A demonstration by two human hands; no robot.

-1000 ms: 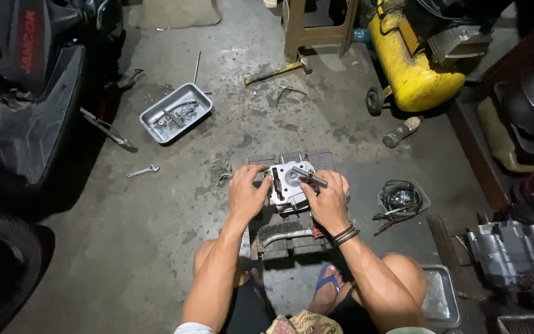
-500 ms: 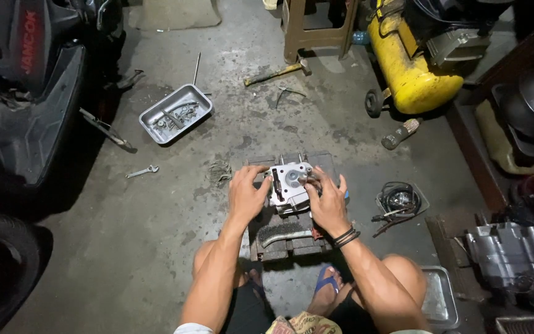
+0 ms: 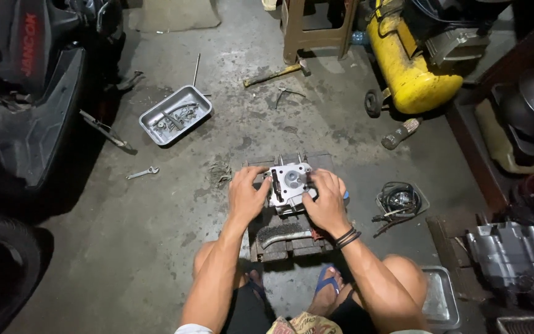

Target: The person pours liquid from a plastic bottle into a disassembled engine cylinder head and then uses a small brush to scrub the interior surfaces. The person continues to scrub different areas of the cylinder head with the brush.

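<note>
A small silver engine cylinder head [image 3: 289, 180] rests on a dark finned engine block [image 3: 288, 235] on the concrete floor between my knees. My left hand [image 3: 246, 196] grips the head's left side. My right hand [image 3: 324, 201], with dark bands on the wrist, is closed over its right side, thumb on top. Something blue [image 3: 344, 195] shows behind the right hand; what it is cannot be made out.
A metal tray of small parts [image 3: 175, 114] and a wrench [image 3: 141, 173] lie to the left near a scooter [image 3: 26, 99]. A hammer [image 3: 276, 74], a wooden stool [image 3: 316, 28] and a yellow compressor tank [image 3: 406, 65] stand behind. A cable coil [image 3: 398, 201], an engine case [image 3: 517, 256] and another tray [image 3: 440, 297] are on the right.
My right hand has shifted from the top of the cylinder head down onto its right side. The head has turned slightly. My left hand keeps its hold.
</note>
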